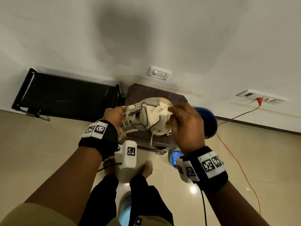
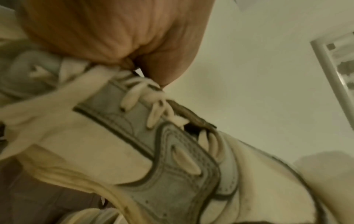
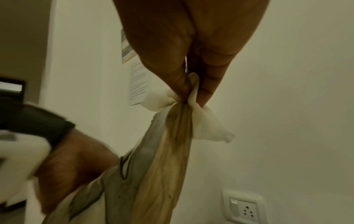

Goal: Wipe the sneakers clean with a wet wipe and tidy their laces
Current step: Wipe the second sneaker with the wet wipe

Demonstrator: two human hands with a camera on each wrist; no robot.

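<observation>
A worn white and grey sneaker is held up over a dark stool. My left hand grips it at the laced top, fingers curled over the tongue. My right hand pinches a white wet wipe against the yellowed sole edge near the toe. In the right wrist view the wet wipe is folded round the sole rim between thumb and fingers. A loose lace hangs below the shoe.
A black folding rack stands left of the stool against the wall. A blue bucket sits to the right. An orange cable runs across the tiled floor from a wall socket. My bare feet stand close below.
</observation>
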